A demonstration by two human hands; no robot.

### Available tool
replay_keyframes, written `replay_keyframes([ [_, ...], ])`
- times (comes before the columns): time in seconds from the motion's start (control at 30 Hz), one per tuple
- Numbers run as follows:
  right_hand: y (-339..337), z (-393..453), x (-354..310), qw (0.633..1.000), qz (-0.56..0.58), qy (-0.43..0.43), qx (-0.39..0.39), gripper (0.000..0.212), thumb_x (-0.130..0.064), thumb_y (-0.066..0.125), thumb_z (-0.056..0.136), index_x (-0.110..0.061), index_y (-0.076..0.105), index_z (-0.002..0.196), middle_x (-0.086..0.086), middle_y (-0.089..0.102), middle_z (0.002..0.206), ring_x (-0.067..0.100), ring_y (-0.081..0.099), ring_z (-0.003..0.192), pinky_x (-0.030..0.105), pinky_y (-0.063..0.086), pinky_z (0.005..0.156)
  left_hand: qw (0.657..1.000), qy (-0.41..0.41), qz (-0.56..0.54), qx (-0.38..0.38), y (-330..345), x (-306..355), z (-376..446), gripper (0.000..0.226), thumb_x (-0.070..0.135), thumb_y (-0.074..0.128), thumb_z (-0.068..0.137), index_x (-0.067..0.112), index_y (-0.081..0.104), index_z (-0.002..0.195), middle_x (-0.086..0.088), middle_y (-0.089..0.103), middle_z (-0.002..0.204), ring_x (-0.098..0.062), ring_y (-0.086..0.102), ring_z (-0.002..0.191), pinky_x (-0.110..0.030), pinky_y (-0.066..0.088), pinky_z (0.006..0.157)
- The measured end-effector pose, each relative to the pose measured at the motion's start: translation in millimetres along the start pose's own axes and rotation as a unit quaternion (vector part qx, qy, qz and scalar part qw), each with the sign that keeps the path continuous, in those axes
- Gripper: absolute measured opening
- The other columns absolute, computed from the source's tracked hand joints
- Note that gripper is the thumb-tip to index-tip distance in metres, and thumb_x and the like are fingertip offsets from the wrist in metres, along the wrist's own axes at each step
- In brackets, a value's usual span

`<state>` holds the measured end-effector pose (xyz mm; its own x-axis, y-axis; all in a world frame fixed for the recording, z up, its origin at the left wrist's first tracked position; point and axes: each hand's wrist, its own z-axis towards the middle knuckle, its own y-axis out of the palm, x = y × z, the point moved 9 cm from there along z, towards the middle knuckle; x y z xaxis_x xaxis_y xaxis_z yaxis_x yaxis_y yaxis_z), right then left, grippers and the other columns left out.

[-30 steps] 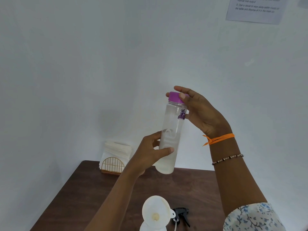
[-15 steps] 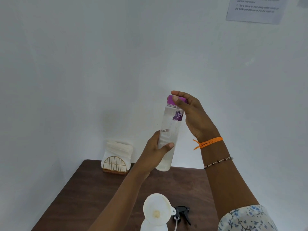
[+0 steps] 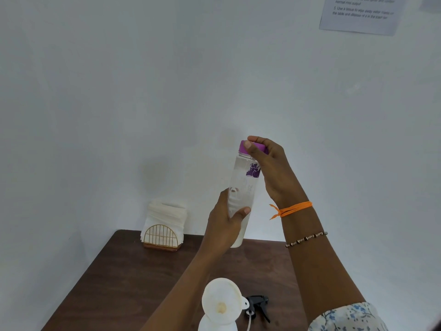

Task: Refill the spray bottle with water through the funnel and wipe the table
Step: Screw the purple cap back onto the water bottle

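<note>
Here left hand (image 3: 224,225) grips water bottle (image 3: 241,194); right hand (image 3: 272,170) fingers pinch purple cap (image 3: 259,147)

Bottle (image 3: 241,187): clear glossy plastic under the fingers (image 3: 243,211); cap (image 3: 253,147) matt purple plastic. Funnel (image 3: 220,301): white smooth plastic. Sprayer (image 3: 259,304): black plastic. Worktop (image 3: 133,278): dark wood grain, matt. Holder (image 3: 161,236): thin gold metal wire. Napkins (image 3: 167,215): soft white paper.
</note>
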<state>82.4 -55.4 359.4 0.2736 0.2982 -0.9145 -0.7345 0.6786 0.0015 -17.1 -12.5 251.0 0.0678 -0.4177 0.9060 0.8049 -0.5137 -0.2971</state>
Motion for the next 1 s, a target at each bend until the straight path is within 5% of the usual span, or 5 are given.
replay_keyframes([
  [0.23, 3, -5, -5, 0.999, -0.021, -0.041, -0.018, 0.027, -0.027, 0.057, 0.089, -0.024, 0.049, 0.115, 0.002, 0.049, 0.115, 0.013, 0.054, 0.093, 0.021, 0.052, 0.071, 1.000, 0.007, 0.016, -0.024, 6, -4, 5, 0.059, 0.042, 0.056, 0.087, 0.028, 0.028, 0.137, 0.005, 0.038, 0.143, -0.018, 0.041, 0.127, -0.036, 0.036, 0.106],
  [0.5, 10, -21, 41, 0.993, -0.005, 0.048, -0.109, 0.082, -0.039, 0.067, 0.066, -0.023, 0.029, 0.137, 0.000, 0.054, 0.125, 0.017, 0.056, 0.110, 0.025, 0.052, 0.083, 0.999, 0.023, -0.014, -0.028, -1, -7, 12, 0.055, 0.036, 0.056, 0.088, 0.027, 0.030, 0.135, 0.010, 0.044, 0.130, -0.003, 0.042, 0.106, -0.019, 0.035, 0.089],
  [0.7, 5, -28, 76, 0.990, -0.039, 0.080, -0.108, 0.035, -0.020, 0.071, 0.078, -0.021, 0.057, 0.110, 0.004, 0.065, 0.109, 0.021, 0.061, 0.104, 0.032, 0.051, 0.089, 0.998, 0.007, -0.049, -0.040, 1, -22, 11, 0.052, 0.028, 0.062, 0.086, 0.024, 0.037, 0.131, 0.005, 0.052, 0.125, -0.011, 0.053, 0.106, -0.018, 0.043, 0.084],
  [0.8, 2, -31, 95, 0.990, -0.056, 0.091, -0.090, 0.035, -0.019, 0.076, 0.074, -0.020, 0.060, 0.105, 0.003, 0.068, 0.104, 0.019, 0.065, 0.100, 0.031, 0.053, 0.086, 0.997, -0.028, -0.041, -0.063, 3, -42, 9, 0.053, 0.027, 0.065, 0.084, 0.023, 0.039, 0.130, 0.006, 0.052, 0.122, -0.009, 0.051, 0.102, -0.013, 0.042, 0.077],
  [1.0, 4, -38, 143, 0.988, -0.087, 0.112, -0.061, 0.039, -0.016, 0.078, 0.072, -0.013, 0.060, 0.107, -0.003, 0.067, 0.098, 0.014, 0.064, 0.090, 0.022, 0.052, 0.075, 0.978, -0.166, -0.052, -0.113, 2, -114, 3, 0.049, 0.023, 0.065, 0.085, 0.023, 0.046, 0.130, 0.001, 0.050, 0.134, -0.016, 0.050, 0.118, -0.037, 0.045, 0.099],
])
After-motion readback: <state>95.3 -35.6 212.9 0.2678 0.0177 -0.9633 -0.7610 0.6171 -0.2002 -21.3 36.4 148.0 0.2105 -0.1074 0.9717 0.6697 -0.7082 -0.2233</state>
